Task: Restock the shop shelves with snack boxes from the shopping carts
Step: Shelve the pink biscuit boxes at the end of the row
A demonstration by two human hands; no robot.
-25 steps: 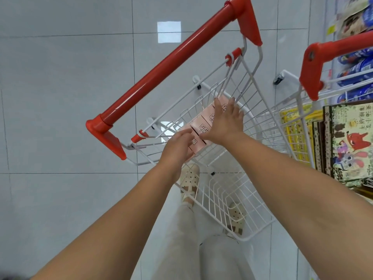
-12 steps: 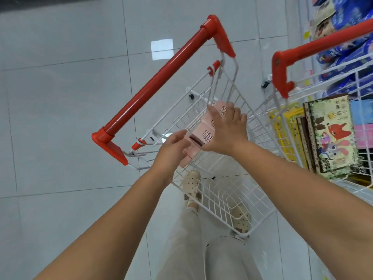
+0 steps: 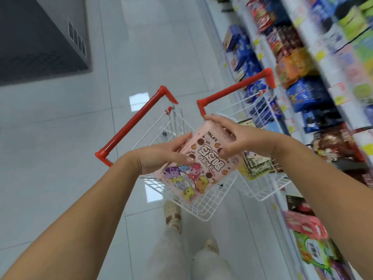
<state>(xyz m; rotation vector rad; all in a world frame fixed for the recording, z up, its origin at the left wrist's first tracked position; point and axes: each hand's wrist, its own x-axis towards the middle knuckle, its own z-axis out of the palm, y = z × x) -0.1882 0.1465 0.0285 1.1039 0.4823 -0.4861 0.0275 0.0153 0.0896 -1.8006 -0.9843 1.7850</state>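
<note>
A stack of pink snack boxes (image 3: 203,164) with cartoon ponies on the front is lifted above the left shopping cart (image 3: 203,207). My left hand (image 3: 163,156) grips its left side, thumb on the front. My right hand (image 3: 236,138) grips its upper right end, fingers curled over the far edge. The left cart is a white wire basket with a red handle (image 3: 133,124). A second cart (image 3: 262,190) beside it on the right holds yellow and dark snack boxes (image 3: 254,166). The shop shelves (image 3: 314,81) run along the right, blurred.
Shelves on the right carry blue, orange, red and green snack bags and boxes. A pink box (image 3: 304,225) and a green box (image 3: 314,253) sit on a low shelf at the lower right. A dark grey cabinet (image 3: 40,41) stands at the upper left. My feet (image 3: 173,217) are below the cart.
Both hands have lifted the pink boxes up out of the left cart and turned their front face up. The view has swung up toward the shelves.
</note>
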